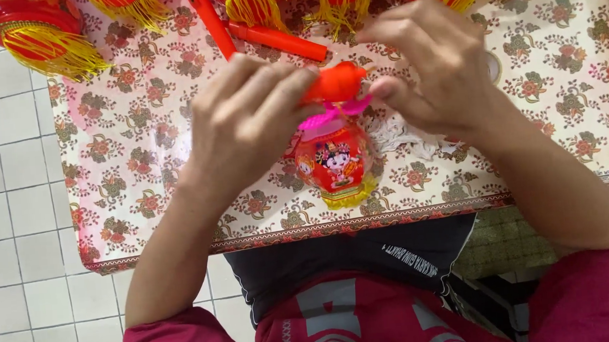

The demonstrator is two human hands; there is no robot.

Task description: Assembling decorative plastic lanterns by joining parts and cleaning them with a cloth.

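Frame centre: left hand (244,121) and right hand (433,65) pinching orange piece (334,83) atop small lantern (334,163); loose pinch risks lantern dropping onto bench (139,161).

Just one view here, a head-worn camera looking pretty much straight down over the person's own chest and forearms. It sits close, so the left hand (244,121) and right hand (440,68) fill the middle. The flowery tablecloth (125,155) runs across the top half, tiled floor (7,213) shows down the left edge. No second view to overlap with.
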